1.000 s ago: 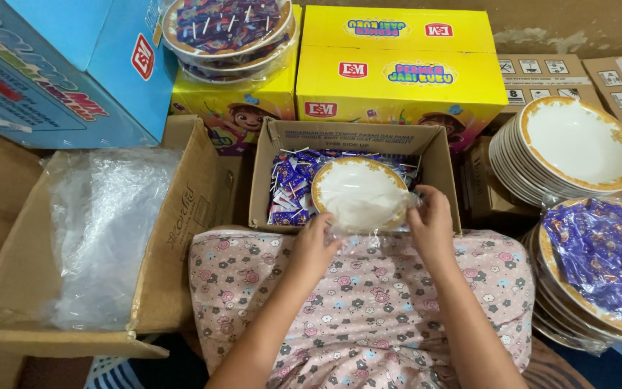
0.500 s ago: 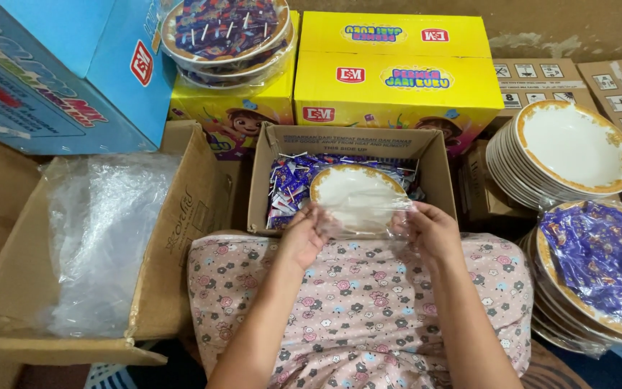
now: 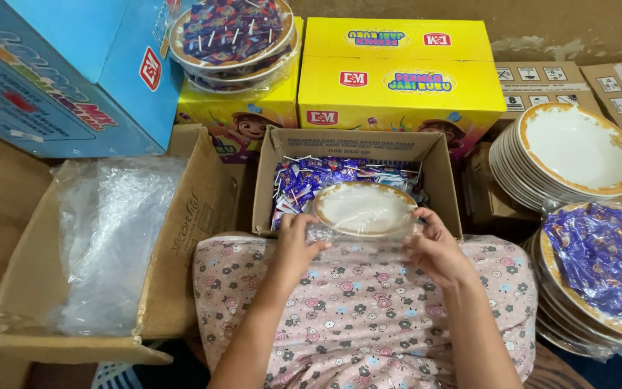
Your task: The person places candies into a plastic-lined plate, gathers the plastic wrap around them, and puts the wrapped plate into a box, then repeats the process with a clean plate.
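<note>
Brown floor (image 3: pixel 8 216), open cardboard boxes (image 3: pixel 181 216), yellow cartons (image 3: pixel 397 79), blue carton (image 3: pixel 59 72), stacked gold-rimmed plates (image 3: pixel 577 144)

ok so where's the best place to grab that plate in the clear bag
By its rim, from the two opposite sides. The plate is shallow, round and wrapped in slippery plastic, held over the candy box; the left hand and right hand already pinch its edges that way.

Rough brown wall (image 3: pixel 397 9) behind stacked boxes, under soft even light.
</note>
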